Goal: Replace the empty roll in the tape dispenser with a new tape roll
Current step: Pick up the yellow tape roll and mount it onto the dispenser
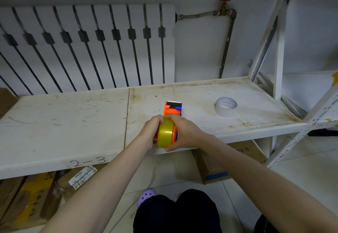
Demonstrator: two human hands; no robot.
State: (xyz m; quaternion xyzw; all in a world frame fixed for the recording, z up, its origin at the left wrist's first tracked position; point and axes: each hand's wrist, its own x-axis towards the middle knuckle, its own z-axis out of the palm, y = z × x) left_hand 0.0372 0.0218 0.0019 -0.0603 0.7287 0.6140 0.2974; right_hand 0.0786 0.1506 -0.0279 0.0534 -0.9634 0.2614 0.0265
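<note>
An orange and blue tape dispenser [172, 108] lies on the white shelf [73, 123], its cutter end pointing away from me. A yellowish tape roll [165, 133] sits at its near end, against the orange frame. My left hand [150, 132] presses on the roll's left side. My right hand [184, 132] wraps the dispenser's right side and bottom, thumb over the top. A white empty roll core [226, 106] lies flat on the shelf to the right, apart from both hands.
A white radiator [87, 46] and a pipe with a red valve [225, 7] stand behind the shelf. Cardboard boxes [228, 161] sit on the floor underneath. The shelf's upright post [278, 58] rises at the right. My knees are below.
</note>
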